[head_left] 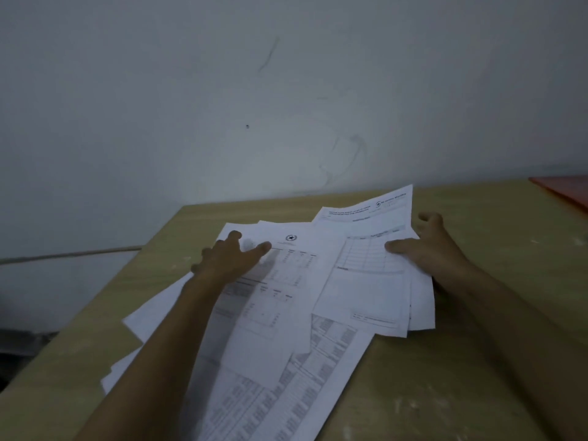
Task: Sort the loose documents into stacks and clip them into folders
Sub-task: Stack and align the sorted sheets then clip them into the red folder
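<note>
Across the wooden desk (477,361) we press our flat left hand (227,259) on loose documents (286,313) while our right hand (423,246) pinches one sheet (366,281); others may slide off.

dim, flat indoor light, soft overall blur, print unreadable, wide-angle bending at edges

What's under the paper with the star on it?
More papers with small printed tables poke out beneath the star paper, all lying on the table. The left hand rests on top. How many sheets lie underneath is hidden.
</note>
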